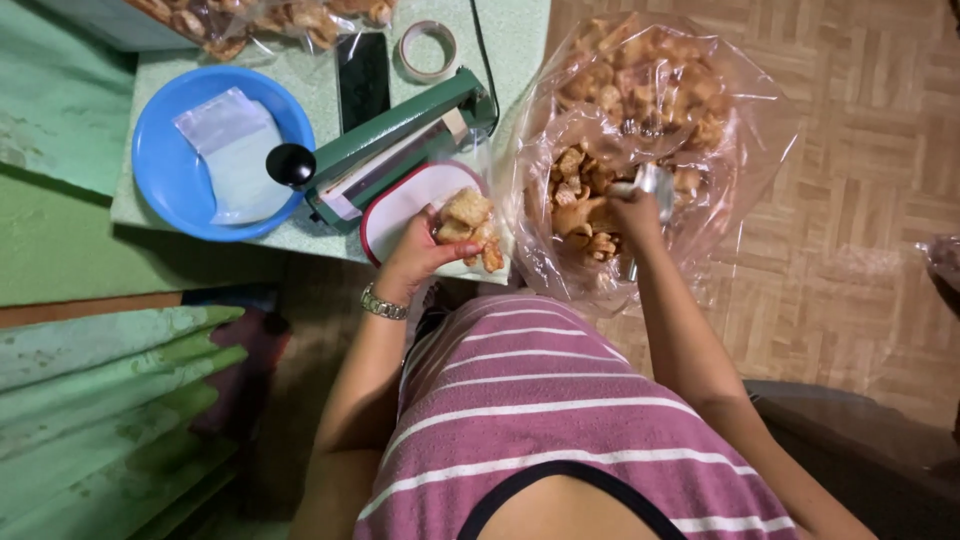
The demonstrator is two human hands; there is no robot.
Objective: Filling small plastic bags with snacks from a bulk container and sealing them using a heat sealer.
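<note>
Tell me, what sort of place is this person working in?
Most likely a home snack-packing corner, not a factory. A green heat sealer sits on a small green table beside a blue bowl of empty clear bags, and a large plastic bag of fried snacks stands on a parquet floor.

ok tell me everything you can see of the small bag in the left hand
The small bag is clear thin plastic, partly filled with pale golden-brown crunchy pieces. The left hand grips it from the side, holding it over a white scale with a red rim at the edge of the green table. Whether it rests on the scale cannot be told. Its top looks open.
</note>
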